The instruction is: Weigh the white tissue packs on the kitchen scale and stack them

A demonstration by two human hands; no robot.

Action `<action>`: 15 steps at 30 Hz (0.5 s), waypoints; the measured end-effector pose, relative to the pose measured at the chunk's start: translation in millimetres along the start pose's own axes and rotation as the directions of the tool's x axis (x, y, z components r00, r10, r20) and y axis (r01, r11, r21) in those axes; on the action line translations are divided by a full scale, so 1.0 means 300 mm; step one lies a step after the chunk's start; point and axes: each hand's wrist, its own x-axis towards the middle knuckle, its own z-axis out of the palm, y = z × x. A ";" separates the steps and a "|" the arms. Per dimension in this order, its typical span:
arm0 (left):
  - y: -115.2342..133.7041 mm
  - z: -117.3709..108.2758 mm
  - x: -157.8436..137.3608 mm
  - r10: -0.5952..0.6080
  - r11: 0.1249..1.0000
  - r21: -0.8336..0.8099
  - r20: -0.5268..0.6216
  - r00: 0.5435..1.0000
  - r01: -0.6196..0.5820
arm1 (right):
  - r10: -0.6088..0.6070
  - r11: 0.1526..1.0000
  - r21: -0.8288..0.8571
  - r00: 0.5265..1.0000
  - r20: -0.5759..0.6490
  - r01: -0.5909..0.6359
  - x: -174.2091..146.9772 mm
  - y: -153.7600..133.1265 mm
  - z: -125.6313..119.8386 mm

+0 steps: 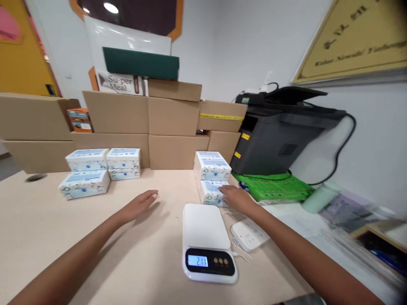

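My left hand (140, 206) hovers over the table with its fingers stretched out and nothing in it. My right hand (237, 198) has its fingers over the right end of a white, flower-printed tissue pack (210, 194) lying behind the scale. Another tissue pack (213, 166) is just behind that one, higher up. Between my arms sits a white digital scale (206, 226) with a bare plate; its lit display reads about 2.11. Farther left, several more tissue packs (84, 184) are grouped, some stacked.
Cardboard boxes (173, 152) form a wall along the back of the table. A black printer (280, 135) stands at the right behind a green crate-like tray (276, 186). A white power strip (249, 234) with cables lies beside the scale, under my right forearm. A pale green cup (320, 198) is farther right.
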 end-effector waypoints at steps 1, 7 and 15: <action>0.013 -0.070 -0.023 0.013 0.997 0.075 -0.052 0.999 -0.009 | 0.007 1.000 -0.007 1.000 0.005 -0.007 -0.002 -0.005 -0.001; 0.122 -0.475 -0.090 0.237 0.899 0.431 -0.347 0.907 -0.070 | -0.029 0.999 0.039 0.998 -0.049 0.031 0.035 -0.111 -0.078; 0.079 -0.673 -0.084 0.194 0.958 0.285 -0.718 0.669 0.027 | -0.339 0.423 0.828 0.912 -0.233 0.369 0.203 -0.793 -0.085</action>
